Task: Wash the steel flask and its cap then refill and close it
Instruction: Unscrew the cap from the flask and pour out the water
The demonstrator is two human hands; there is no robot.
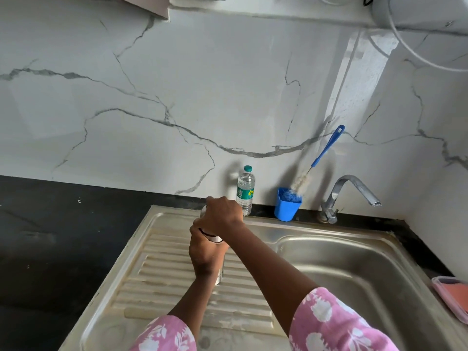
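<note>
Two pink floral sleeves (339, 323) come in from the bottom edge, one arm each, and both hands meet on one steel flask (219, 273). It stands upright on the ribbed drainboard (162, 277) of the sink, toward the tabletop's back edge. The left hand (205, 254) is wrapped round the flask's body. The right hand (220, 214) is curled down over its top, gripping the cap (203, 210), of which only a sliver of metal shows past the fingers. Between the two hands a short band of the flask's neck is visible; the hands hide most of the rest.

One sink basin (354, 264) lies to the right of the drainboard, with one tap (354, 190) behind it at the back edge. Along that same edge stand one clear plastic water bottle (245, 191) with a green lid, just behind the right hand, and one blue cup (287, 206). The cup holds one bottle brush (326, 148), which leans against the marble wall (177, 84). At the right edge of the tabletop (45, 236) sits one pink container (436, 291) with something orange in it, cut off by the frame.
</note>
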